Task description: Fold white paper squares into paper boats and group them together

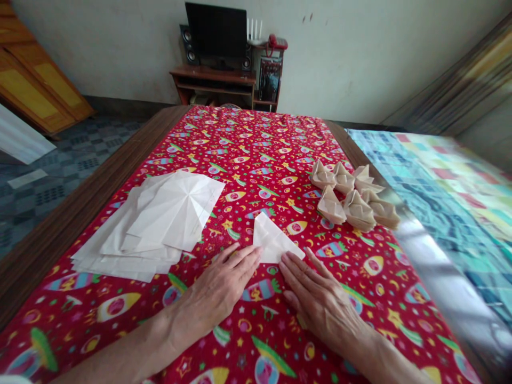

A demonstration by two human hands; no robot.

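At my twelve o'clock, the white paper (273, 241) lies folded into a creased triangle; outstretched, my left fingers (245, 257) touch it at eight o'clock, my right fingers (295, 268) at four.

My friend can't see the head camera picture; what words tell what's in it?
The left hand and right hand touch a folded white paper on a red patterned tablecloth. A pile of creased white sheets lies to the left; six folded tan shapes sit to the right.

Head-worn camera looking forward and down from the near side, close above red cloth (276, 333), facing far wall (352, 64)
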